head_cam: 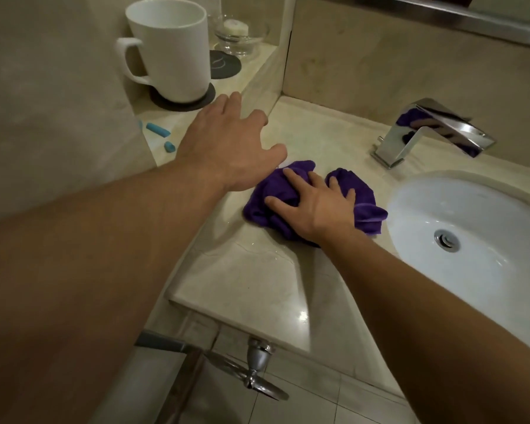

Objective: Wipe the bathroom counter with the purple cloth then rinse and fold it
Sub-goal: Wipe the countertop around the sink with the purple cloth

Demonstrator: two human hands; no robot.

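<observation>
The person's left forearm fills the near corner, reaching out over the edge of the counter [257, 270]. At its end the left hand [227, 142] hangs above the stone with fingers spread wide and nothing in it. Whether it touches the surface I cannot tell from here.

The purple cloth [369, 214] lies bunched on the counter between that hand and the sink [416, 191], near the basin's rim. The right hand [315, 203] lies flat on top of it, fingers splayed and pressing down rather than curling round the fabric. It grasps nothing; it only pins the cloth to the stone.

This looks like the wiping step, with rinsing and folding not yet begun. A wet sheen shows on the stone just in front of the cloth. The strip towards the faucet [432, 133] and the raised ledge, where a white mug [172, 50] stands on a dark coaster [181, 102], probably need a pass too.

The next stroke calls for steady downward pressure while the crumpled cloth slides. Small blue pieces [158, 130] lie on the ledge, and a sweep there would have to go round them or risk knocking them off.
</observation>
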